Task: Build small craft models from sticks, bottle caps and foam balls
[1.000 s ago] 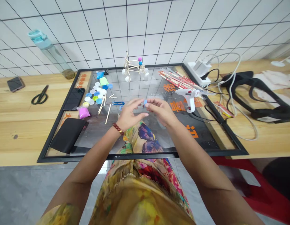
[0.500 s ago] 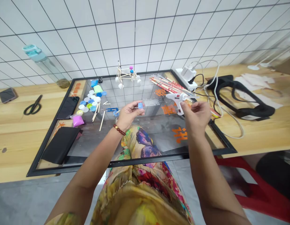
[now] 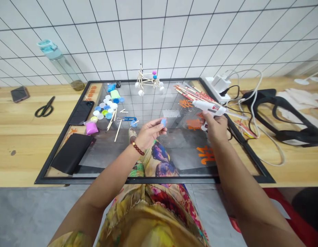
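Observation:
My left hand (image 3: 151, 132), with a beaded bracelet at its wrist, pinches a small light-blue piece (image 3: 163, 122) over the glass panel. To the right, my right hand (image 3: 216, 127) is wrapped round the handle of a white glue gun (image 3: 209, 107), whose nozzle points left. Beyond my hands stands a stick frame (image 3: 148, 81) with white, blue and pink balls at its joints. Caps or discs in white, blue and green (image 3: 106, 108) lie left of my left hand, near loose sticks (image 3: 118, 130) and blue snips (image 3: 129, 119).
Black-framed glass (image 3: 159, 180) covers part of the wooden table. A phone (image 3: 82, 112), a black case (image 3: 72, 153) and scissors (image 3: 45, 107) lie left, near a tilted bottle (image 3: 63, 67). Packed sticks (image 3: 195, 92), a power strip (image 3: 218, 91), cables and a black headset strap (image 3: 290, 137) are right.
My right hand has closed round the glue gun's handle and lifted it. My left hand still holds the blue piece, now turned more upright. The camera view has shifted.

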A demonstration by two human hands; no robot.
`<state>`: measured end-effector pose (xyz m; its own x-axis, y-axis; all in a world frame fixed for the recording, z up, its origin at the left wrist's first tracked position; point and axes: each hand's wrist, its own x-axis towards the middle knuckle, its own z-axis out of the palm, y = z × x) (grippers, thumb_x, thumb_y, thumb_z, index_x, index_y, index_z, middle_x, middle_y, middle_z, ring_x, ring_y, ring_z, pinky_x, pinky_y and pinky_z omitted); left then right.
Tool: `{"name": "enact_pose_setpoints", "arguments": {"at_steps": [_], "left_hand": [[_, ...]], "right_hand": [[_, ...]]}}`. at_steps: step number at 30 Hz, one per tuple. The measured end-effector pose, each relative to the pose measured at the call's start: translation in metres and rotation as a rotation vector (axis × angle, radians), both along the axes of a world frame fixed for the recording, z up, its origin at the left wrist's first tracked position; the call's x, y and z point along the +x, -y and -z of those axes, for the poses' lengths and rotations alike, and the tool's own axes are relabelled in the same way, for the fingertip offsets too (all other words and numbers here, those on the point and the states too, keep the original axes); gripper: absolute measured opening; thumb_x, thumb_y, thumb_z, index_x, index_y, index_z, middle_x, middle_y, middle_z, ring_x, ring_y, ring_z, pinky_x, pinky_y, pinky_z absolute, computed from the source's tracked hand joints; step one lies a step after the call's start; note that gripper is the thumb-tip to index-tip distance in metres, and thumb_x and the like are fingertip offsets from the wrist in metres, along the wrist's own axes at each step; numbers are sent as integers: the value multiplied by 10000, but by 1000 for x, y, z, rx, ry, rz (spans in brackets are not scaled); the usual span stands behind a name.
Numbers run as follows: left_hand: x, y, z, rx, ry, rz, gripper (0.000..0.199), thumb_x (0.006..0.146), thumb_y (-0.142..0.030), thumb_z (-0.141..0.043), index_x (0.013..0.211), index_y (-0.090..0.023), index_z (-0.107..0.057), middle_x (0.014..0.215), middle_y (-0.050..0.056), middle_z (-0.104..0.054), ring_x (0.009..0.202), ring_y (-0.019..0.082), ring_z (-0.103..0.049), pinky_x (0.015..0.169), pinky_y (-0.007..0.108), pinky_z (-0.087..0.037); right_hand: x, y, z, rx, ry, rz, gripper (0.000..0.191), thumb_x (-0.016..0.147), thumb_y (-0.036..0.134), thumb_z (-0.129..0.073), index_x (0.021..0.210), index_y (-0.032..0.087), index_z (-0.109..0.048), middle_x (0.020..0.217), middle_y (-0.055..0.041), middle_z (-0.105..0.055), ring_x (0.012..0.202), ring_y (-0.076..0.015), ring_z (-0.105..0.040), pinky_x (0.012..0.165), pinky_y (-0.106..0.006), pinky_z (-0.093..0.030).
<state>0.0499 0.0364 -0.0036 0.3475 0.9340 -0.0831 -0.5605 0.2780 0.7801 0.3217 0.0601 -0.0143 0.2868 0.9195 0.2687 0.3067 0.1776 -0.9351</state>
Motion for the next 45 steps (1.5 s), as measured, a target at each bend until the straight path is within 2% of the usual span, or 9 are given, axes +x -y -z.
{"name": "enact_pose_setpoints", "arguments": {"at_steps": [3, 6, 9, 13, 20, 25, 33, 38, 45], "left_hand": [[-2, -2, -7, -49, 99, -66, 262, 720, -196, -843, 961, -133, -762, 895, 39, -719, 771, 101, -645, 759, 248, -522], [-7, -6, -11, -95, 142, -143, 151, 812, -107, -739, 960, -137, -744, 910, 36, -715, 790, 97, -641, 820, 257, -511], [-8, -8, -11, -123, 142, -174, 135, 875, -93, -663, 978, -144, -733, 928, 39, -713, 816, 105, -645, 873, 279, -507], [-6, -9, -8, -127, 122, -161, 134, 872, -86, -665, 970, -144, -735, 927, 35, -709, 822, 107, -646, 867, 270, -506], [-6, -9, -4, -119, 76, -132, 169, 828, -136, -746, 995, -160, -744, 913, 27, -720, 824, 122, -672, 897, 291, -506], [-7, -8, -1, -99, 71, -76, 170, 860, -196, -733, 1025, -158, -730, 941, 43, -736, 830, 135, -703, 931, 328, -524], [1, -1, 5, -115, -10, -10, 200, 816, -134, -760, 1013, -147, -730, 945, 55, -757, 794, 132, -706, 909, 328, -543], [-2, -5, 1, -156, 81, -98, 91, 901, -183, -682, 978, -148, -715, 1009, 76, -764, 916, 152, -721, 1029, 358, -500], [-3, -6, 3, -161, 79, -98, 178, 867, -155, -708, 1041, -194, -713, 1158, 56, -746, 1099, 181, -698, 1123, 407, -437]], "right_hand": [[-18, 16, -11, 45, -75, -155, 331, 843, 561, -678, 843, 237, -748, 609, -9, -564, 529, -151, -464, 489, -301, -321], [-34, 25, -17, 71, -30, -288, 345, 860, 575, -664, 830, 244, -758, 637, -9, -557, 574, -155, -486, 519, -305, -354], [-42, 30, -17, 75, 55, -359, 362, 868, 582, -659, 792, 243, -760, 651, -8, -569, 592, -156, -502, 548, -312, -386], [-47, 35, -14, 75, 122, -408, 347, 883, 566, -651, 827, 242, -763, 775, -26, -675, 690, -182, -584, 623, -329, -458], [-52, 39, -14, 84, 145, -424, 319, 920, 519, -629, 833, 241, -759, 867, -40, -699, 847, -228, -657, 762, -379, -520], [-53, 39, -16, 91, 138, -438, 356, 890, 569, -650, 798, 240, -751, 832, -55, -695, 781, -228, -639, 703, -378, -514], [-45, 34, -5, 140, 43, -343, 323, 911, 554, -624, 870, 260, -752, 760, -18, -626, 659, -171, -541, 591, -323, -437], [-48, 37, -8, 150, 163, -382, 303, 903, 535, -640, 859, 251, -737, 819, -30, -664, 727, -198, -607, 676, -357, -494], [-53, 38, -11, 173, 311, -392, 325, 920, 549, -600, 889, 240, -698, 835, -44, -651, 755, -221, -604, 696, -383, -497]]}}
